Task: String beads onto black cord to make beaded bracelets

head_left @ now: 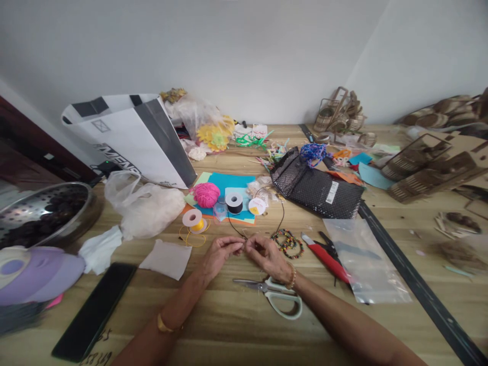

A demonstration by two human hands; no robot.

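Left hand point(220, 252) and right hand point(269, 256): fingers pinched shut on the black cord point(282, 216), which loops away beyond them over the surface point(229, 315). Likely light, limp and slippery; grip it tight at the fingertips, close to the end.

A: What do the 2 hands hold?
B: Left hand point(220, 251) and right hand point(267, 254) meet at the fingertips, pinching a thin black cord point(281, 216) over the wooden table point(229, 330).
A: And nearby?
B: Scissors point(274, 293) lie by the right wrist, with a beaded bracelet point(288, 242) just beside that hand.
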